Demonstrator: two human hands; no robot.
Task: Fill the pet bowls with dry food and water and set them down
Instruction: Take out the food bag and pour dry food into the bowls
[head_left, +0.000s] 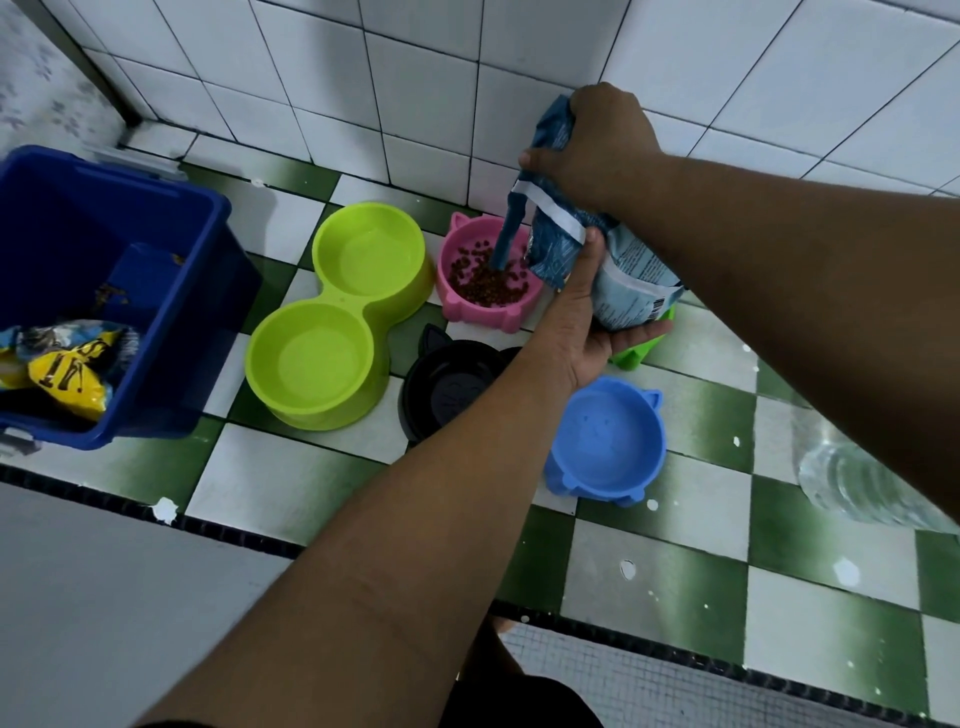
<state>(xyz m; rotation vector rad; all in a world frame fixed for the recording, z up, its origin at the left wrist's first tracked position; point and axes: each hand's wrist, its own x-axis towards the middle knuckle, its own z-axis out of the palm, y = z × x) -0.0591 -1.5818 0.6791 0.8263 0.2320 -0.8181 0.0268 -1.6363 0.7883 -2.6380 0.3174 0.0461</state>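
Our two bare forearms reach out over the green-and-white checkered floor (675, 561). We cup our left hand (597, 332) under the blue food bag (597, 260), thumb pressed up its side, and we clamp our right hand (597, 145) closed around the bag's upper end – so the bag tilts with its torn mouth over the pink bowl (488, 273) by the white tiled wall (415, 78). Brown kibble (485, 280) lies heaped in that bowl. Just left of it stands the lime double bowl (337, 317), both wells showing no kibble. A black bowl (447, 389) sits partly under our left forearm, a blue bowl (605, 441) near it, and a green bowl (639, 353) peeks out behind the bag. At far left – a blue bin (104, 291) holding a yellow packet (67, 374). A clear water bottle (857, 478) lies at right.
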